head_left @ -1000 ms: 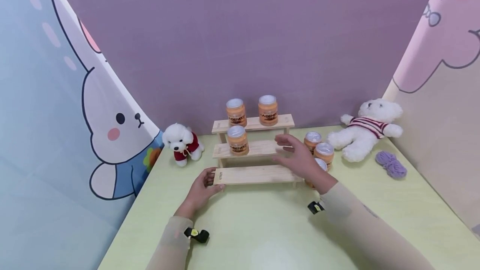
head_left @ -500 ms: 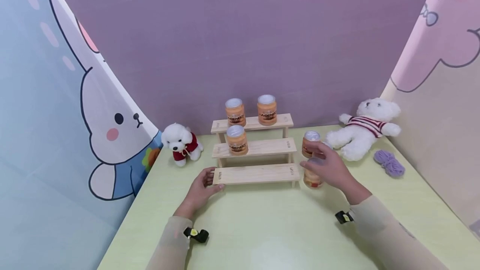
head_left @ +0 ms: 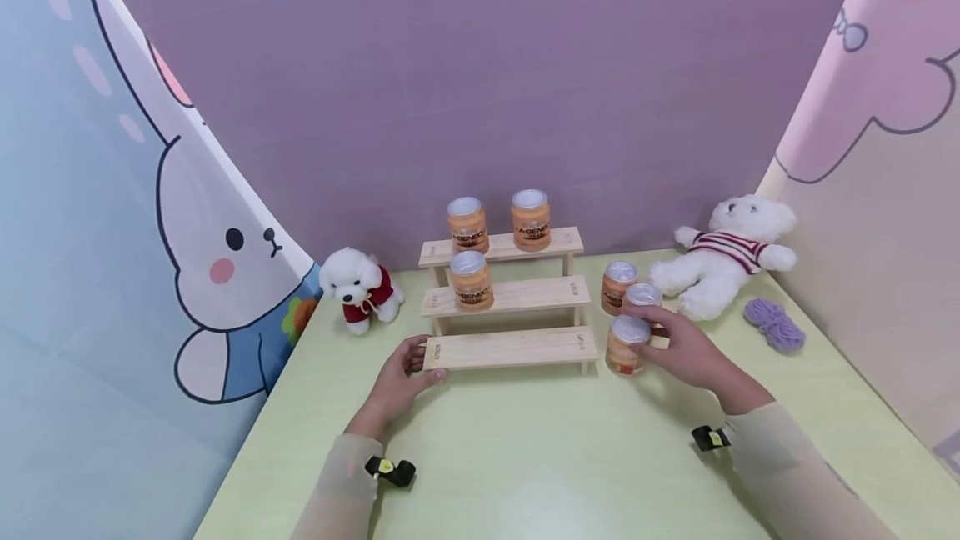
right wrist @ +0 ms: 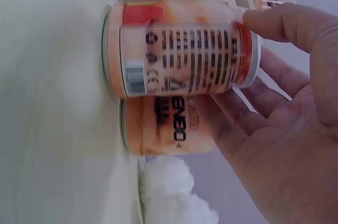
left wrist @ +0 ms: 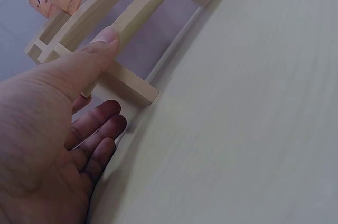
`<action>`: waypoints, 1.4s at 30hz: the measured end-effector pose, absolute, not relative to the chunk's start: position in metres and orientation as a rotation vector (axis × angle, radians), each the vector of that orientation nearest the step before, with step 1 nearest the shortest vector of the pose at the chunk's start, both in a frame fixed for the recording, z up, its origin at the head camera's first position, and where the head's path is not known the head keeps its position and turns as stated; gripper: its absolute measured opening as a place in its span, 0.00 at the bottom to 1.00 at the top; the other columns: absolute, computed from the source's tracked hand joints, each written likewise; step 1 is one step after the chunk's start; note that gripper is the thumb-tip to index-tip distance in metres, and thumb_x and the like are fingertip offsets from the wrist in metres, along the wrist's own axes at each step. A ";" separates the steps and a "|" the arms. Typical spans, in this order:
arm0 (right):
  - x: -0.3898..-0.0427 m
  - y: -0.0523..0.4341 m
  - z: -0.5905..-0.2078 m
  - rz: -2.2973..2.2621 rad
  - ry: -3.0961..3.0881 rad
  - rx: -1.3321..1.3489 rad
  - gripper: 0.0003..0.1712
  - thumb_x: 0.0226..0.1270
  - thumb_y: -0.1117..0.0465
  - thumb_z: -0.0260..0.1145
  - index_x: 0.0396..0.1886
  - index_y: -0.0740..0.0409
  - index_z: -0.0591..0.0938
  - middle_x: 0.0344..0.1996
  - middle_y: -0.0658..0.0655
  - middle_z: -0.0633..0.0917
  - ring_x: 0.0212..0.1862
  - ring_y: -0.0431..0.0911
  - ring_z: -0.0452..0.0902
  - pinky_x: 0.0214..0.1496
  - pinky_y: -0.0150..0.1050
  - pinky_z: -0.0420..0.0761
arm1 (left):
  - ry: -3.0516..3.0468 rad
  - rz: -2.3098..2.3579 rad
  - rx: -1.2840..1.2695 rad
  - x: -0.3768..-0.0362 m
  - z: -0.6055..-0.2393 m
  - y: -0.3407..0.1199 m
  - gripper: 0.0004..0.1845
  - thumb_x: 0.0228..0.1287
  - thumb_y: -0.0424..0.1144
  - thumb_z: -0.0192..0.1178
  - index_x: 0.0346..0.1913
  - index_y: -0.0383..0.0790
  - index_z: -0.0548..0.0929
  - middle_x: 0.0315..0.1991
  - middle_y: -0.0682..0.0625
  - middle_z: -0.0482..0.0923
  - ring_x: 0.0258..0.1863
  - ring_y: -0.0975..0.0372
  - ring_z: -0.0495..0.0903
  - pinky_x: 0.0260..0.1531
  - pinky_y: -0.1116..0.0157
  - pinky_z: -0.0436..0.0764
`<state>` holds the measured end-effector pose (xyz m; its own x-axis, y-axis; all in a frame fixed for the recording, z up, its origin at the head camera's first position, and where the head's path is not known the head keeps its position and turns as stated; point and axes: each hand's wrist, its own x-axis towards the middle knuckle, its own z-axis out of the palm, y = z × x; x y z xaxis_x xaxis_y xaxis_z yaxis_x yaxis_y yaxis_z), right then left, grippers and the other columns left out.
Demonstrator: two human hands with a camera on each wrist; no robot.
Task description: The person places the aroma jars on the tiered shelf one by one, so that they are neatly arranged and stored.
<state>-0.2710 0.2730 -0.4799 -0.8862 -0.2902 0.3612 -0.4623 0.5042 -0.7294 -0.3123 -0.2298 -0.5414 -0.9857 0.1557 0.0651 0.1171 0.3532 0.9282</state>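
Note:
A three-tier wooden display shelf [head_left: 510,348] stands mid-table. My left hand [head_left: 397,382] holds the left end of its lowest tier. In the left wrist view the thumb lies on the plank's edge, with the other fingers loosely curled below it, near a leg. At the shelf's right, my right hand [head_left: 690,348] grips the nearest orange can [right wrist: 179,49] near its lid, thumb on one side and fingers behind. That can stands upright on the table. Two more cans, one farther back [head_left: 618,290] and one partly hidden by my fingers [head_left: 643,296], stand just behind it.
Two cans [head_left: 531,222] stand on the top tier and one can [head_left: 472,283] at the middle tier's left. A plush dog [head_left: 360,286] sits left of the shelf. A white teddy bear [head_left: 723,261] and purple yarn [head_left: 775,325] lie to the right. A purple cloth [head_left: 480,90] hangs behind.
My right hand has moved from in front of the shelf's right side, rightward to the nearest can, and grips it. My left hand has stayed on the shelf.

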 end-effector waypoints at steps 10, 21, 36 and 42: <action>-0.273 0.282 -0.487 1.304 -2.548 0.556 0.33 0.61 0.67 0.80 0.67 0.61 0.82 0.63 0.63 0.80 0.56 0.55 0.78 0.51 0.48 0.85 | 2.556 1.741 0.267 -0.312 -0.542 -0.231 0.39 0.61 0.43 0.78 0.73 0.44 0.71 0.58 0.46 0.79 0.56 0.54 0.79 0.62 0.53 0.76; -0.275 0.292 -0.498 1.381 -2.542 0.605 0.33 0.65 0.69 0.77 0.69 0.63 0.78 0.65 0.66 0.79 0.58 0.60 0.79 0.57 0.49 0.84 | 2.564 1.730 0.265 -0.311 -0.540 -0.230 0.40 0.61 0.41 0.78 0.73 0.43 0.71 0.57 0.46 0.80 0.56 0.54 0.79 0.61 0.55 0.77; -0.273 0.300 -0.497 1.550 -2.562 0.621 0.34 0.66 0.68 0.76 0.70 0.64 0.75 0.65 0.66 0.78 0.59 0.56 0.78 0.56 0.42 0.84 | 2.556 1.747 0.268 -0.311 -0.541 -0.230 0.39 0.61 0.41 0.78 0.73 0.44 0.71 0.57 0.46 0.80 0.56 0.54 0.79 0.62 0.54 0.76; -0.276 0.301 -0.501 1.536 -2.550 0.538 0.36 0.60 0.62 0.82 0.65 0.63 0.77 0.53 0.63 0.82 0.50 0.54 0.79 0.47 0.42 0.86 | 2.558 1.753 0.265 -0.311 -0.542 -0.231 0.39 0.61 0.42 0.78 0.73 0.45 0.71 0.57 0.46 0.80 0.56 0.54 0.79 0.62 0.53 0.76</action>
